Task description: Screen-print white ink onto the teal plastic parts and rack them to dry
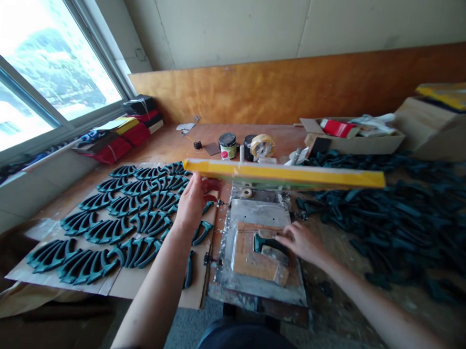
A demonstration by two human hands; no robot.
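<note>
A long yellow-edged screen frame (288,174) is raised over the back of a worn metal printing plate (232,248). My left hand (193,201) is closed at the frame's left end. On the plate lies a wooden block (244,254) with a dark green curved handle part (258,242) seated in it. My right hand (302,241) has its fingers pinched on the right end of that part. Rows of similar green parts (111,225) fan out on cardboard at the left, and a loose heap of them (404,222) covers the right side.
Behind the frame stand a lidded jar (227,144), a dark can and a tape roll (263,146). An open carton (361,140) sits at the back right. Red and black boxes (128,136) lie by the window. A wooden board (261,92) edges the table's back.
</note>
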